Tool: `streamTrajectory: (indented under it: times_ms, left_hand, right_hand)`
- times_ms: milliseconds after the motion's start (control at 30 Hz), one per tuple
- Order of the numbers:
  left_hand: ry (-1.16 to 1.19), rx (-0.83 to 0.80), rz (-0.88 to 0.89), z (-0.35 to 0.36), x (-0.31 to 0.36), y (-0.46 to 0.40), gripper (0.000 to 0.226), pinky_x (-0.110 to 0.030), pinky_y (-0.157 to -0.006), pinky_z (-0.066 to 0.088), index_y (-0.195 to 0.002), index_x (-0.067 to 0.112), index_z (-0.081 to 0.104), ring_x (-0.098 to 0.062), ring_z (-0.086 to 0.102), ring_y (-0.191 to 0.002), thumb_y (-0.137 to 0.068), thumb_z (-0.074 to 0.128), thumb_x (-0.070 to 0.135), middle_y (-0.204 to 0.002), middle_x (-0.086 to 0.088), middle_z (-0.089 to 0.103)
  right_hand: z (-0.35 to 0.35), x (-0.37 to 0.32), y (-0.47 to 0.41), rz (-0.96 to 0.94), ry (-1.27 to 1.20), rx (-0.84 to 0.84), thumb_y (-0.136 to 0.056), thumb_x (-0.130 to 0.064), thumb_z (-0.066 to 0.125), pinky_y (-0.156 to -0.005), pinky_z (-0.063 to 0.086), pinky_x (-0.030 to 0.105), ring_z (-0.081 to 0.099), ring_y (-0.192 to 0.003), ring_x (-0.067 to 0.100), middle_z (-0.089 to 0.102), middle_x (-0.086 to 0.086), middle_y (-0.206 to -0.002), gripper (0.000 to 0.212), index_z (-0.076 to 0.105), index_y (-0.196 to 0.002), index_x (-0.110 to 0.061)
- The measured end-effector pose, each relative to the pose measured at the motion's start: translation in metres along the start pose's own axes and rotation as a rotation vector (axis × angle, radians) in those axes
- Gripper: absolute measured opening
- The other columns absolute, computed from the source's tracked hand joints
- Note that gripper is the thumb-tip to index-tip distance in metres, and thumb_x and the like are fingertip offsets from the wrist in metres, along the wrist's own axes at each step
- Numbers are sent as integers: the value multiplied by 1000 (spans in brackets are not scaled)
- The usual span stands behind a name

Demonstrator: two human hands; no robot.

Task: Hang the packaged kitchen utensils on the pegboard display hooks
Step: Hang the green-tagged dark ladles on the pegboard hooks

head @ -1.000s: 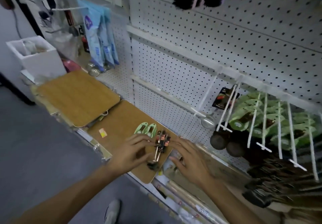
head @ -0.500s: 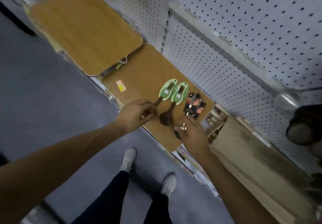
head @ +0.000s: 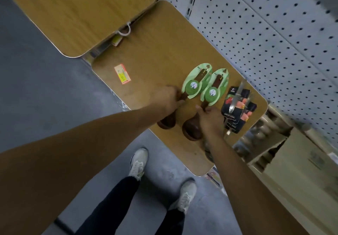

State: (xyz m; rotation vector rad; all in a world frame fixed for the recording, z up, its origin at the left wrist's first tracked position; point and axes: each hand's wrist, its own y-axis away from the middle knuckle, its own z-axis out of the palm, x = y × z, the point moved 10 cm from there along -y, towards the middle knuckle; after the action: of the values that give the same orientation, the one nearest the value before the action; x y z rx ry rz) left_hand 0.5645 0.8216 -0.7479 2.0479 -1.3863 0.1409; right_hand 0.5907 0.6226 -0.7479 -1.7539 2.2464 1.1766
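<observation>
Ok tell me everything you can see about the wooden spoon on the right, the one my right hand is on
The right wooden spoon is dark brown, with a round bowl nearest you and a handle pointing away toward the pegboard. A light green card sleeve with a darker green round label wraps the handle. It lies flat on the wooden board, parallel to the left wooden spoon, between it and the black packaged utensils. Your right hand grips its neck just above the bowl, partly hiding that side.
</observation>
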Motion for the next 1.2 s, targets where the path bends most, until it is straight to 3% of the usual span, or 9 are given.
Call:
streamTrajectory:
  times_ms: [167, 333, 433, 567, 733, 833, 933, 1100, 1200]
  left_hand:
    - [12, 19, -21, 18, 1, -17, 23, -37, -75, 50, -102, 17, 64, -29, 63, -94, -87, 69, 34, -99, -7, 68]
    - [129, -66, -29, 29, -5, -4, 22, -38, -75, 50, -101, 15, 61, -29, 63, -91, -87, 69, 30, -97, -8, 67]
    - [215, -54, -2, 18, -6, 23, 23, -33, -75, 49, -104, 15, 66, -27, 65, -92, -88, 69, 30, -98, -6, 71]
    - [332, 3, 80, -13, 4, 69, 16, -23, -65, 35, -93, 15, 70, -20, 66, -85, -85, 76, 28, -88, -1, 73]
    - [554, 30, 66, -58, 23, 135, 13, -33, -72, 51, -82, 13, 65, -20, 69, -76, -84, 76, 17, -75, 0, 71]
    - [644, 63, 107, -89, 46, 176, 21, -26, -66, 47, -75, 23, 61, -12, 66, -69, -87, 73, 12, -71, 6, 70]
    - [677, 71, 160, -117, 78, 219, 28, -23, -65, 48, -73, 30, 62, -8, 65, -66, -89, 71, 9, -69, 12, 70]
    - [683, 96, 245, -152, 134, 277, 17, -43, -73, 53, -78, 17, 61, -26, 65, -75, -88, 72, 25, -75, -6, 67]
    - [683, 115, 299, -171, 175, 305, 24, -39, -68, 48, -79, 15, 59, -27, 59, -69, -89, 71, 32, -76, -16, 63]
  right_hand:
    - [18, 3, -27, -12, 140, 92, -80, -45, 71, -58, 41, 28, 69, -73, 31, 70, 15, -77, 41, 67, -77, -5]
    - [15, 6, -18, 54, 66, 73, -77, -33, 72, -69, 55, 32, 69, -77, 29, 72, 11, -80, 24, 67, -75, -9]
    - [2, 0, 6, 25, -30, 66, -77, -24, 77, -70, 47, 28, 66, -82, 26, 72, 9, -85, 18, 70, -82, -9]
    - [-22, -16, 53, -65, -179, 32, -80, -14, 77, -56, 31, 20, 53, -64, 10, 62, 2, -74, 17, 61, -81, -9]
    - [-64, -33, 116, -178, -353, 4, -79, -16, 79, -60, 42, 13, 58, -63, -2, 60, -8, -69, 23, 57, -79, -12]
    - [-92, -41, 154, -214, -473, -14, -75, -29, 80, -72, 53, 33, 67, -76, 12, 69, -3, -78, 20, 60, -79, -25]
    - [-132, -48, 191, -252, -552, -43, -80, -14, 79, -65, 47, 30, 58, -65, 13, 62, -1, -69, 27, 55, -70, -19]
    - [-212, -51, 251, -301, -700, -60, -78, -10, 82, -64, 53, 26, 64, -74, 16, 63, 11, -83, 33, 58, -99, -3]
    - [-255, -48, 279, -359, -770, -100, -79, -1, 78, -58, 50, 15, 62, -65, 3, 61, 7, -82, 37, 55, -108, -3]
